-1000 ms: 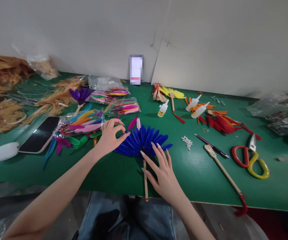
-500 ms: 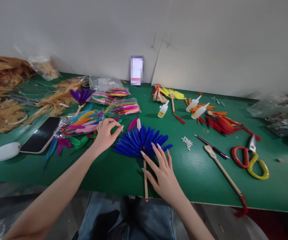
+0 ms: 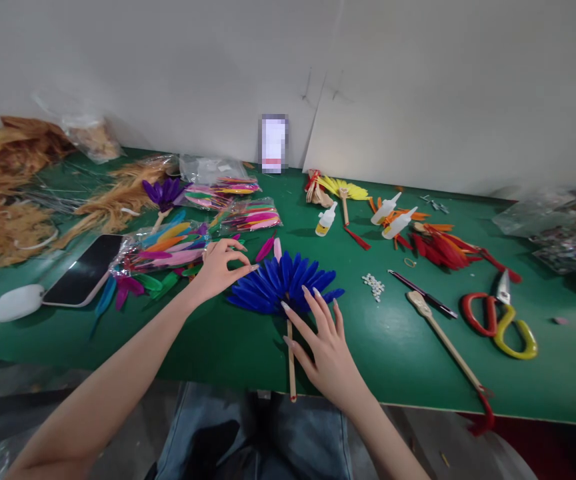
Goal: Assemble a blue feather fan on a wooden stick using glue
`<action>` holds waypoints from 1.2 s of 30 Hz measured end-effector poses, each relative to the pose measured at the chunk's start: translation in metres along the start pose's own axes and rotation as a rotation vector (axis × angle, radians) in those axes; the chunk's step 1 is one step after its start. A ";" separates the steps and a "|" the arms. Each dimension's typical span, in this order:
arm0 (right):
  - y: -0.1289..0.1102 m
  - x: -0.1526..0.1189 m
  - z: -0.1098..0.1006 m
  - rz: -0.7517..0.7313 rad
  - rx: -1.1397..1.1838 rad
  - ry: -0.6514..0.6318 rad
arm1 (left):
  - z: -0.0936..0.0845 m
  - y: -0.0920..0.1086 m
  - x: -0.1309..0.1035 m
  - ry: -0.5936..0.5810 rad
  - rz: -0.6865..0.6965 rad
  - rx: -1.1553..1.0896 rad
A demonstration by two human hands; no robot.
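In front of me a feather fan (image 3: 263, 283) of blue feathers lies on the green table, its wooden handle (image 3: 291, 367) pointing toward me. My right hand (image 3: 325, 340) rests over the fan's base with fingers spread, the fingertips on the lower feathers and beside the handle. At the fan's upper left is my left hand (image 3: 223, 267), its thumb and fingers curved with a gap between them. The thumb tip is at the edge of the blue feathers; whether it touches them I cannot tell. A magenta feather (image 3: 266, 249) and a pale pink feather (image 3: 277, 249) lie just behind the fan.
Bagged coloured feathers (image 3: 168, 243), a phone (image 3: 85, 270) and a white case (image 3: 18, 303) lie left. Glue bottles (image 3: 326, 220), a yellow fan (image 3: 351, 189), white beads (image 3: 373, 287), a pen (image 3: 423, 293), a wooden stick (image 3: 448, 343) and scissors (image 3: 505, 317) lie right.
My left hand has shifted slightly right toward the blue feathers, its thumb and forefinger parting a little. My right hand and the fan have stayed in place.
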State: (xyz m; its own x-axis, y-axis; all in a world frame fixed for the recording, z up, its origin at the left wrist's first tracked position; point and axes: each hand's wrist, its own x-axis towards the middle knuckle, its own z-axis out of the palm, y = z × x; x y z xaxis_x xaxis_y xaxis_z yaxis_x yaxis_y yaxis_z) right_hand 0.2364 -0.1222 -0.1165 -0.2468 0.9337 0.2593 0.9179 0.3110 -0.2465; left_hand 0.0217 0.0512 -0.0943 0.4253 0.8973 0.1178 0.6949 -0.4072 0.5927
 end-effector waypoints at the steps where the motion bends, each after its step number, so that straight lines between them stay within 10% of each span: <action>1: 0.000 0.000 0.000 -0.001 -0.004 -0.001 | -0.001 0.001 0.000 0.000 0.011 -0.010; 36: 0.000 -0.001 0.000 0.001 -0.019 -0.019 | 0.007 0.006 0.006 0.069 0.049 0.064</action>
State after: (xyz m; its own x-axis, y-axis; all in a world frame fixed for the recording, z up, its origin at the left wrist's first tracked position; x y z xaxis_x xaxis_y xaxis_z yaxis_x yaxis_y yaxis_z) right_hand 0.2362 -0.1229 -0.1164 -0.2515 0.9373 0.2411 0.9238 0.3068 -0.2290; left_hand 0.0328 0.0531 -0.0951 0.4200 0.8849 0.2014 0.7109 -0.4587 0.5331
